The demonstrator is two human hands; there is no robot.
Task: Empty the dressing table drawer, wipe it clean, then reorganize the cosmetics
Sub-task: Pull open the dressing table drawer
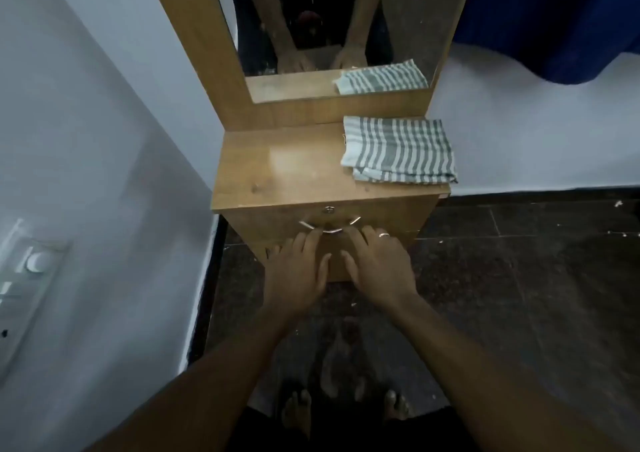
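Both hands, left (296,271) and right (377,268), fingers spread loose at the closed drawer's handle (329,227), folded striped cloth (398,151) on the surface (277,171)

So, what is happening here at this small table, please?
A person stands at a wooden dressing table with a mirror. Both hands reach for the metal handle of the drawer, which looks closed: the left hand and the right hand, fingers spread, rest against its front. A folded striped cloth lies on the table top, untouched. No cosmetics are visible.
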